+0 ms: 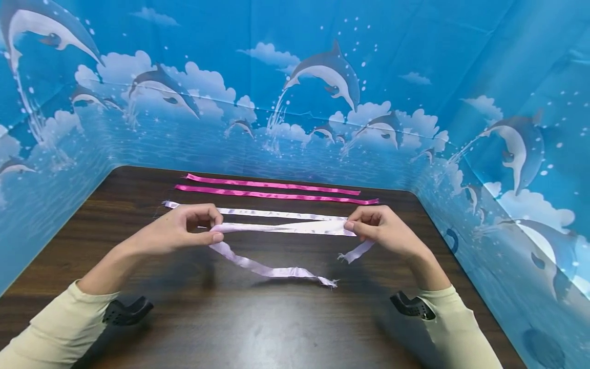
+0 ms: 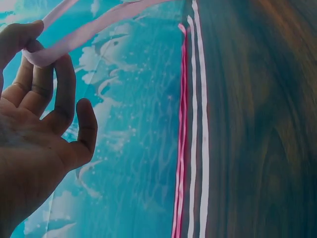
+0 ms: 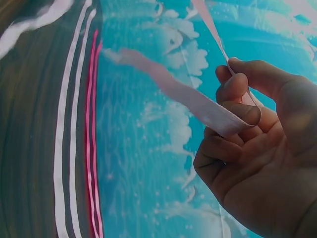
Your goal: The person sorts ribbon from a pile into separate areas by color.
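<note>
A pale lilac satin ribbon point(image 1: 269, 271) is held up between both hands. My left hand point(image 1: 184, 225) pinches it between thumb and fingers, and in the left wrist view the ribbon point(image 2: 94, 30) bends round the fingertips. From there a long frayed tail hangs toward the front. My right hand point(image 1: 389, 230) pinches the ribbon on the other side; a shorter tail point(image 3: 188, 96) curls out past its fingers in the right wrist view. Between the hands the ribbon runs taut and partly overlaps a pale ribbon on the table behind it, so their borders are hard to tell.
Two bright pink ribbons point(image 1: 276, 195) lie side by side near the far edge of the dark wooden table point(image 1: 267, 328). Nearer are two pale ribbons point(image 3: 74, 119), laid parallel to them. A blue dolphin-print sheet point(image 1: 221, 143) walls the table's back and sides.
</note>
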The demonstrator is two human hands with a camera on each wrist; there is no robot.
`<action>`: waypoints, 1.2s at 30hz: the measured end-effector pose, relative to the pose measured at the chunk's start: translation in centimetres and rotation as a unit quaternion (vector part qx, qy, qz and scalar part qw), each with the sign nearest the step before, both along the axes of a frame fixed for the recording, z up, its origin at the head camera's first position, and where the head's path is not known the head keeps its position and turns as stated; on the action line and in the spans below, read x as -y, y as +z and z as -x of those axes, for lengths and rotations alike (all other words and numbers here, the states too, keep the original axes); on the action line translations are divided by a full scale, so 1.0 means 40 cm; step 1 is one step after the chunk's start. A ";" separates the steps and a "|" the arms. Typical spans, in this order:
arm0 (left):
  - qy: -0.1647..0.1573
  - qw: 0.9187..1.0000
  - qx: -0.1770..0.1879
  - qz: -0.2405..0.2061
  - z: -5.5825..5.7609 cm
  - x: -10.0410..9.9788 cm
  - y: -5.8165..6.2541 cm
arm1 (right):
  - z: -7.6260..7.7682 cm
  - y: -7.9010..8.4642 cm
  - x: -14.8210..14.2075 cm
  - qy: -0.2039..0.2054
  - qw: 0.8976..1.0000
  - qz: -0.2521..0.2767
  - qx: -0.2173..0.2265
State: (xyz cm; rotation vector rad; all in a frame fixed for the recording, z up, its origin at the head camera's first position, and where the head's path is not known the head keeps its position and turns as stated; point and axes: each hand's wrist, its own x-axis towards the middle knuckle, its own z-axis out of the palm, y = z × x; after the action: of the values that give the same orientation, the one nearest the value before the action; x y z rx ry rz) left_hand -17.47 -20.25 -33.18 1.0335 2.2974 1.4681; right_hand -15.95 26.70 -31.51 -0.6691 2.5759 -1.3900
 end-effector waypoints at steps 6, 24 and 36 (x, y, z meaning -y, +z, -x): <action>0.033 0.999 -0.022 0.033 -0.005 0.045 0.011 | 0.006 -0.001 -0.054 -0.030 1.000 -0.005 -0.001; 0.146 0.976 -0.107 0.125 -0.015 0.171 0.000 | 0.013 -0.059 -0.198 -0.092 0.995 0.022 0.010; 0.167 0.931 -0.294 0.136 0.034 0.274 -0.081 | 0.059 -0.186 -0.256 -0.130 0.992 -0.007 -0.005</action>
State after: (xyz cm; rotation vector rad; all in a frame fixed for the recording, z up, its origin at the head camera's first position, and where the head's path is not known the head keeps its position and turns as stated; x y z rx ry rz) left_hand -18.85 -31.19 -36.41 1.1561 3.1205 0.9638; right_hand -18.31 36.94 -38.93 -0.3492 2.7571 -1.4390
